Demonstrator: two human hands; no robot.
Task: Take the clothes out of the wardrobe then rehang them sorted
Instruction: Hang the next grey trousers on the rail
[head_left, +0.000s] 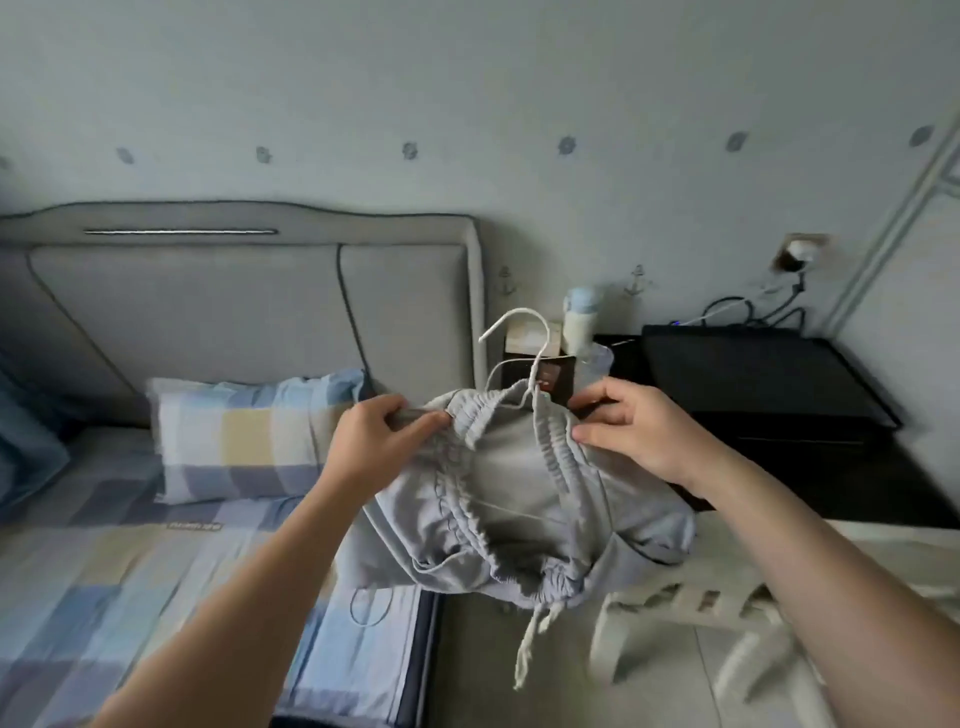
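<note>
Holds grey drawstring pants (519, 493) in mid-air between bed (130, 571) and dark nightstand (779, 395). Pinches the elastic waistband on one side with left hand (379, 441), on the opposite side with right hand (634, 431), fingers curled. Shows white hanger (519, 312) hook rising from the waistband.

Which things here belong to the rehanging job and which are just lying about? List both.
In the job: grey drawstring pants, white hanger inside their waistband, left hand and right hand gripping that waistband.
Lying about: checked pillow, pale bottle, black bedside cabinet, white slatted stool.
</note>
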